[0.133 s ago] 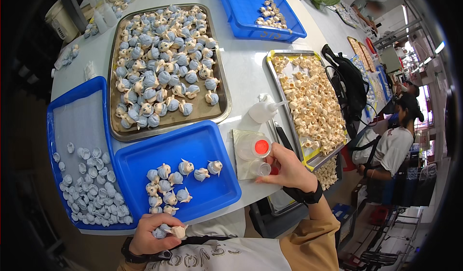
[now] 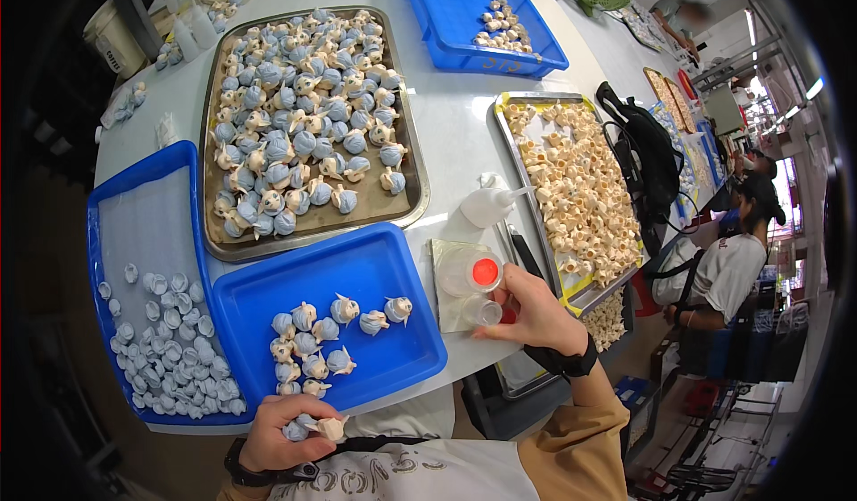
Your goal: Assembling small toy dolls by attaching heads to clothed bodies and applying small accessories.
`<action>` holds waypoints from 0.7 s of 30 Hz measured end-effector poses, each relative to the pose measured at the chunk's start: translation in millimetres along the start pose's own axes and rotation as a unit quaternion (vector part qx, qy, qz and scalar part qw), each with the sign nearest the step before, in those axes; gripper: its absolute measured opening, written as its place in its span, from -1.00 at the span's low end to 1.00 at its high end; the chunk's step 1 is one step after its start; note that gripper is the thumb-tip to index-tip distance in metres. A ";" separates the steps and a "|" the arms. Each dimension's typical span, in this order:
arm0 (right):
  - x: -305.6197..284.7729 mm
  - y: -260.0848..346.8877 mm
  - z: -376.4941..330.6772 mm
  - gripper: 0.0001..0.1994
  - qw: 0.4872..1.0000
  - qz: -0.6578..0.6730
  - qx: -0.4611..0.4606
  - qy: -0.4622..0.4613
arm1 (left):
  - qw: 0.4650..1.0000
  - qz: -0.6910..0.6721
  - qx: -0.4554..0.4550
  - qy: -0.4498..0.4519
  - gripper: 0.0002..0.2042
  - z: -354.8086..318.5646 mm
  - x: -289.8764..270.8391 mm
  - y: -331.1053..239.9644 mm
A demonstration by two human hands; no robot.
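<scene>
My left hand (image 2: 284,434) is closed round a small doll head (image 2: 326,428) with pale blue hair and a cream part, low in front of me. My right hand (image 2: 540,314) has thumb and fingers curled about a small clear cup (image 2: 482,312); something red shows between them. Touching that cup is a larger clear jar (image 2: 457,272) with a red disc on it. Both stand on a pale square pad (image 2: 442,249). In front of my left hand, a blue tray (image 2: 393,260) holds several finished-looking blue-haired heads (image 2: 304,344).
A blue tray (image 2: 152,211) at left holds pale blue shells. A metal tray (image 2: 415,184) bears many blue-haired heads. Cream pieces fill another metal tray (image 2: 513,135). A white squeeze bottle (image 2: 485,207), a black bag (image 2: 647,149) and a far blue bin (image 2: 446,50) stand around; a person (image 2: 728,269) is at right.
</scene>
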State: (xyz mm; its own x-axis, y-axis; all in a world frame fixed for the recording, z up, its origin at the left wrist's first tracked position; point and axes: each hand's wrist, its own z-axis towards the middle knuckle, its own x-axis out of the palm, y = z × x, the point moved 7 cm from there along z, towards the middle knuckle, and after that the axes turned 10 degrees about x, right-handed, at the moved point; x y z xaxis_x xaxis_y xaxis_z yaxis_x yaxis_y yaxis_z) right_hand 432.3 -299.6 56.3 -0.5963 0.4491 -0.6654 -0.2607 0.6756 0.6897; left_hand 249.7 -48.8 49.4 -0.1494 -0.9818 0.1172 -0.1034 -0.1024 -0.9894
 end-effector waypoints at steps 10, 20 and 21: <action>-0.5 1.6 -0.3 -0.54 1.000 -0.002 -0.009 0.003 | 1.000 -0.018 0.010 -0.022 -0.71 -0.3 -1.4 1.5; -0.7 -13.4 -9.3 -0.56 0.996 0.085 0.032 0.024 | 1.000 -0.012 -0.010 0.001 -0.71 4.9 5.4 1.2; -1.5 -13.5 -9.4 -0.63 0.994 0.100 0.030 0.030 | 1.000 -0.002 -0.015 0.003 -0.70 6.2 5.9 0.5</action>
State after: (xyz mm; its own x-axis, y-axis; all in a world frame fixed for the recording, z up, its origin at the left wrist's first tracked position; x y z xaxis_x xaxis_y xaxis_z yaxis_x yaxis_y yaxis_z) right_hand 429.6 -314.9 50.6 -0.6768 0.5425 -0.4976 -0.0879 0.6116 0.7863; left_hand 254.9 -55.7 49.1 -0.1559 -0.9803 0.1211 -0.1332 -0.1006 -0.9860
